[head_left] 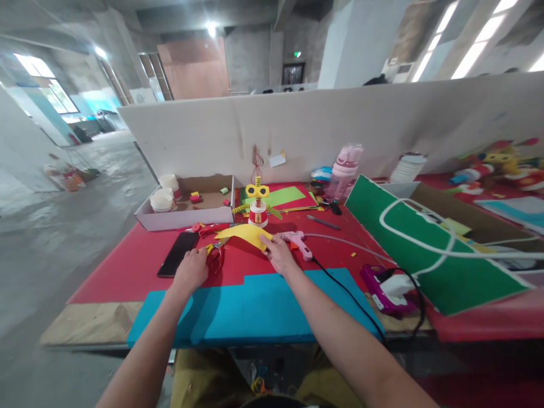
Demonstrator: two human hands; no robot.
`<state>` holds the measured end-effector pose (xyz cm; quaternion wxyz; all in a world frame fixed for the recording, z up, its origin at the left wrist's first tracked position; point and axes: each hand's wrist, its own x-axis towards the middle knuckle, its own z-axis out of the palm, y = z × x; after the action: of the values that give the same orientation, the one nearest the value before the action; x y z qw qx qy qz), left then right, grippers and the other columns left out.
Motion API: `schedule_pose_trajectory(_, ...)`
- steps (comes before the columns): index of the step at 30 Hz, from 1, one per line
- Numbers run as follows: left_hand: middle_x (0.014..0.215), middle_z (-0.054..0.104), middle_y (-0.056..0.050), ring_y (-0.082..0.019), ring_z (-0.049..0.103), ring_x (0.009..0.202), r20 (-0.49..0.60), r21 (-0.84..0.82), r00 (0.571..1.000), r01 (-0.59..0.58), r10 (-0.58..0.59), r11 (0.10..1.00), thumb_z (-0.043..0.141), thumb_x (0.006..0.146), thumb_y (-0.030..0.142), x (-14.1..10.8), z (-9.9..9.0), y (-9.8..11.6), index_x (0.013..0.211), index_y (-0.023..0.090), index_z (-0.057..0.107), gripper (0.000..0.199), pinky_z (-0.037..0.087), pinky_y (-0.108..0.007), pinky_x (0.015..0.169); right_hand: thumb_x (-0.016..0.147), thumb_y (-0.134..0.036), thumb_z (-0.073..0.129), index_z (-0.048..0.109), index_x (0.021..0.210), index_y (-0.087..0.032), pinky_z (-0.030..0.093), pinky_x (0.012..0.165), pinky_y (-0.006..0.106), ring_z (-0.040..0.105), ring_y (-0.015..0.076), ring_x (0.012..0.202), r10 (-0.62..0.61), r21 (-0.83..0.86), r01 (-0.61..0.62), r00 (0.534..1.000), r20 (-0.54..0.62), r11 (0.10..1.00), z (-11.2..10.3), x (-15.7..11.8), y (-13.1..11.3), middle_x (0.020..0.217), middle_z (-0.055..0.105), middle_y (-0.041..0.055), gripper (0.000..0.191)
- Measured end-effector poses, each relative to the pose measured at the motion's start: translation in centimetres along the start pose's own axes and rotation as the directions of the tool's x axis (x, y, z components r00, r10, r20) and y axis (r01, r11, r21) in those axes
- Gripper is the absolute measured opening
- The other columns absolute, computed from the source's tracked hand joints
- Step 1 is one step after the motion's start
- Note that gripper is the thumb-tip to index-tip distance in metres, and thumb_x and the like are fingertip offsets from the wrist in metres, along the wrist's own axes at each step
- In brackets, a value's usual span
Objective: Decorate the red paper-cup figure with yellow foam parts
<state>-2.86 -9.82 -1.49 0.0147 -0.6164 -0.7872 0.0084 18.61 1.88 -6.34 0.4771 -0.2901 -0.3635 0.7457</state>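
Observation:
My left hand [193, 267] is closed around the yellow handles of a pair of scissors [220, 244], whose metal blades point to the right. My right hand [278, 255] pinches the right end of a curved strip of yellow paper [244, 234]. The scissors' tips lie close to the strip's left part; whether they touch it I cannot tell. Just behind the strip stands a small figure [257, 212] with a red and white cup body, coiled arms and yellow eyes. A pink glue gun [300, 245] rests right beside my right hand.
A black phone [178, 255] lies left of my left hand. Behind it is a shallow box [185, 218] with paper cups. Blue board [272, 309] lines the front edge. On the right are a purple power strip [386, 292], cables and a green-sided box [395, 238]. A pink bottle [345, 170] stands behind.

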Motion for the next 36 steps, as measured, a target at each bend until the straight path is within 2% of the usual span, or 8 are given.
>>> schedule_pose_trajectory(7, 0.093, 0.067, -0.014, -0.030, 0.066, 0.085, 0.287, -0.128, 0.958, 0.049, -0.011, 0.991, 0.054, 0.073, 0.022, -0.7, -1.4, 1.4, 0.129, 0.016, 0.037, 0.059, 0.042, -0.030, 0.063, 0.050, -0.038, 0.086, 0.063, 0.076, -0.015, 0.019, 0.035, 0.017, 0.033, 0.0004, 0.037, 0.016, -0.029, -0.015, 1.000, 0.025, 0.999, -0.1, -0.4, -0.2, 0.059, 0.058, -0.0052, 0.041)
schedule_pose_trajectory(13, 0.078, 0.064, -0.004, -0.022, 0.065, 0.072, 0.261, -0.425, 0.965, 0.117, -0.002, 0.897, 0.051, 0.072, 0.019, -5.4, -2.1, -1.4, 0.125, 0.021, 0.042, 0.053, 0.038, -0.025, 0.057, 0.051, -0.036, 0.086, 0.061, 0.078, -0.016, 0.019, 0.033, 0.015, 0.032, -0.0003, 0.038, 0.016, 0.005, -0.016, 0.999, 0.031, 1.000, -0.1, -0.6, -0.4, 0.060, 0.057, -0.0065, 0.042)
schedule_pose_trajectory(15, 0.069, 0.060, 0.000, -0.020, 0.062, 0.065, 0.270, -0.549, 0.963, 0.168, -0.017, 0.819, 0.051, 0.070, 0.021, -7.4, -2.3, -2.2, 0.124, 0.021, 0.042, 0.054, 0.038, -0.024, 0.054, 0.050, -0.035, 0.086, 0.060, 0.079, -0.016, 0.018, 0.033, 0.015, 0.032, -0.0006, 0.038, 0.032, 0.025, -0.032, 0.999, 0.031, 0.999, -0.1, -0.6, -0.5, 0.061, 0.057, -0.0068, 0.042)
schedule_pose_trajectory(19, 0.078, 0.063, 0.000, -0.017, 0.059, 0.064, 0.253, -0.870, 0.968, 0.224, 0.007, 0.440, 0.061, 0.069, 0.034, -10.5, -2.2, -1.9, 0.125, 0.021, 0.041, 0.061, 0.042, -0.024, 0.054, 0.051, -0.032, 0.085, 0.059, 0.078, -0.018, 0.018, 0.034, 0.015, 0.031, -0.0001, 0.038, 0.062, 0.072, -0.064, 0.998, 0.031, 0.995, -0.1, -0.6, -0.8, 0.061, 0.057, -0.0076, 0.041)
schedule_pose_trajectory(21, 0.066, 0.059, 0.003, -0.013, 0.053, 0.052, 0.246, -0.895, 0.969, 0.220, 0.018, 0.389, 0.065, 0.070, 0.039, -11.1, -1.9, -1.0, 0.122, 0.021, 0.045, 0.059, 0.040, -0.023, 0.049, 0.051, -0.032, 0.085, 0.058, 0.078, -0.018, 0.018, 0.034, 0.015, 0.031, 0.0000, 0.038, 0.068, 0.091, -0.071, 0.997, 0.033, 0.993, 0.0, -0.8, -0.9, 0.060, 0.056, -0.0080, 0.041)
schedule_pose_trajectory(27, 0.053, 0.052, 0.003, -0.015, 0.051, 0.046, 0.299, -0.799, 0.946, 0.178, 0.124, 0.574, 0.052, 0.080, 0.045, -9.4, -2.2, 1.6, 0.111, 0.018, 0.053, 0.041, 0.038, -0.023, 0.045, 0.052, -0.031, 0.086, 0.058, 0.080, -0.018, 0.021, 0.035, 0.014, 0.032, -0.0006, 0.038, 0.097, 0.121, -0.104, 0.993, 0.065, 0.987, -0.1, -1.2, -0.9, 0.062, 0.056, -0.0083, 0.041)
schedule_pose_trajectory(32, 0.090, 0.067, -0.015, -0.026, 0.063, 0.078, 0.185, -0.445, 0.941, -0.176, 0.283, 0.878, 0.044, 0.086, 0.032, -7.4, -4.4, 3.2, 0.121, 0.014, 0.049, 0.040, 0.046, -0.032, 0.067, 0.054, -0.032, 0.085, 0.059, 0.078, -0.017, 0.022, 0.035, 0.014, 0.031, -0.0007, 0.038, 0.087, 0.121, -0.092, 0.995, 0.047, 0.988, -0.3, -1.1, -0.7, 0.060, 0.056, -0.0079, 0.039)
schedule_pose_trajectory(36, 0.110, 0.064, -0.020, -0.031, 0.061, 0.101, 0.236, -0.257, 0.919, -0.253, 0.315, 0.933, 0.039, 0.087, 0.025, -6.1, -5.6, 4.9, 0.124, 0.014, 0.046, 0.039, 0.044, -0.036, 0.082, 0.055, -0.034, 0.083, 0.061, 0.080, -0.017, 0.024, 0.035, 0.015, 0.031, 0.0000, 0.038, 0.075, 0.082, -0.077, 0.997, 0.035, 0.994, -0.1, -1.1, -0.6, 0.057, 0.055, -0.0078, 0.038)
